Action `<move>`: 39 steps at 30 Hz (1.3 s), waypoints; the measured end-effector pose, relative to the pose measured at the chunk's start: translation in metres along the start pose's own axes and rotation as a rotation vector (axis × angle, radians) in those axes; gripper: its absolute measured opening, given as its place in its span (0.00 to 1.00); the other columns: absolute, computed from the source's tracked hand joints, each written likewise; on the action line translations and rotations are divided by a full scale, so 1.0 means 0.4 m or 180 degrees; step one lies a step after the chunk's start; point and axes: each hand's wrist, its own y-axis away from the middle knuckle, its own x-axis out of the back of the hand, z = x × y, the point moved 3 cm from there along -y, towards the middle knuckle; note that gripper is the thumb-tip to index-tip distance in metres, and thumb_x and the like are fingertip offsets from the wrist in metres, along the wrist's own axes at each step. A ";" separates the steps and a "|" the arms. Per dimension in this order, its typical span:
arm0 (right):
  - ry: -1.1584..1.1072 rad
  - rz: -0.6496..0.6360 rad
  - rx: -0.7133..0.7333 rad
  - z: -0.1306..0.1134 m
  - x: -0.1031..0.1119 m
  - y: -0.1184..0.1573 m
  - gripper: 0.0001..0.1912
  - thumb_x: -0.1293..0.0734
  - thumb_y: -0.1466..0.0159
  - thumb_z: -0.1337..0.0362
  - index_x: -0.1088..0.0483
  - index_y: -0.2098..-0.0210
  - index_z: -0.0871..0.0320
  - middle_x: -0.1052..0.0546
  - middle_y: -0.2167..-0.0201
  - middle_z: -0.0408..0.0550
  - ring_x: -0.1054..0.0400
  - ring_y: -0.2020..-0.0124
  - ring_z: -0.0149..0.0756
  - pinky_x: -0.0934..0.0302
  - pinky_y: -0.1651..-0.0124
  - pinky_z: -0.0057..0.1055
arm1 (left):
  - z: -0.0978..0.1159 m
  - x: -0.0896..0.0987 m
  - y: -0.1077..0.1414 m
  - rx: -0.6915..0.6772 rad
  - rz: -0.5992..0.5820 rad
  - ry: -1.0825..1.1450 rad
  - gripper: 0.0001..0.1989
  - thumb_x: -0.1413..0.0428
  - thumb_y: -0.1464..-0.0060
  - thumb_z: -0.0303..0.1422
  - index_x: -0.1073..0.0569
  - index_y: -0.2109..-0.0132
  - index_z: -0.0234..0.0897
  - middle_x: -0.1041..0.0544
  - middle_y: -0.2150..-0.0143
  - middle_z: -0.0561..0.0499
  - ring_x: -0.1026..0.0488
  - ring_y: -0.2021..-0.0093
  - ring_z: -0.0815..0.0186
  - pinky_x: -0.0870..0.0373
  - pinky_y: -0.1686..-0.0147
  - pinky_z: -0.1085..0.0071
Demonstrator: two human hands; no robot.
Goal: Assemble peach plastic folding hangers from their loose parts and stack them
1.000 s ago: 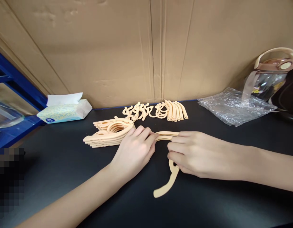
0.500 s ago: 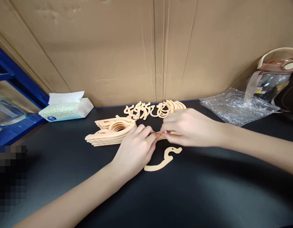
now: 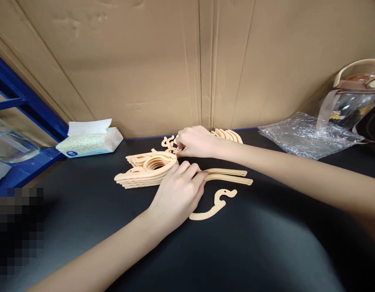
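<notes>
My left hand (image 3: 179, 186) is closed on the joined end of two slim peach plastic hanger arms (image 3: 230, 176), which stick out to the right. At the back, my right hand (image 3: 195, 142) has its fingers pinched on a hanger hook (image 3: 180, 151) in the pile of loose hooks (image 3: 168, 141), much of which it covers. A single curved hook piece (image 3: 208, 210) lies flat on the table in front of my left hand. To the left of that hand is a neat stack of folded plastic hangers (image 3: 145, 174).
More curved peach parts (image 3: 228, 134) lie behind my right forearm. A tissue pack (image 3: 90, 142) sits at the back left beside a blue metal frame (image 3: 29, 109). Crumpled clear plastic (image 3: 306, 136) and a drinking bottle (image 3: 353, 101) occupy the back right. Cardboard (image 3: 145, 65) walls off the far edge.
My right hand has left the hanger arms and moved back and left to the loose hooks. The arms are now uncovered, and my left hand keeps its hold. The view shifted slightly.
</notes>
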 end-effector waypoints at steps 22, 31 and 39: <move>-0.1617 0.0800 -0.0426 0.106 0.206 0.361 0.09 0.31 0.40 0.57 0.24 0.68 0.57 0.25 0.70 0.43 0.33 0.71 0.30 0.41 0.68 0.29 | -0.002 0.010 -0.005 0.0002 -0.0045 0.0089 0.15 0.55 0.39 0.22 0.27 0.51 0.33 0.25 0.57 0.45 0.32 0.60 0.59 0.35 0.60 0.62; -0.1985 -0.0301 0.0218 0.005 0.112 0.428 0.08 0.34 0.35 0.62 0.24 0.63 0.57 0.25 0.66 0.44 0.31 0.66 0.27 0.39 0.63 0.25 | 0.001 0.046 -0.008 0.0423 -0.0089 0.2092 0.07 0.50 0.37 0.29 0.27 0.56 0.39 0.26 0.63 0.54 0.31 0.63 0.69 0.34 0.63 0.72; -0.1460 -0.0076 0.0063 0.004 0.058 0.428 0.08 0.35 0.34 0.60 0.25 0.63 0.55 0.26 0.67 0.43 0.32 0.66 0.29 0.41 0.62 0.26 | 0.031 0.029 -0.003 -0.0017 -0.0755 0.1979 0.11 0.46 0.39 0.34 0.29 0.50 0.45 0.25 0.54 0.54 0.29 0.55 0.67 0.31 0.55 0.71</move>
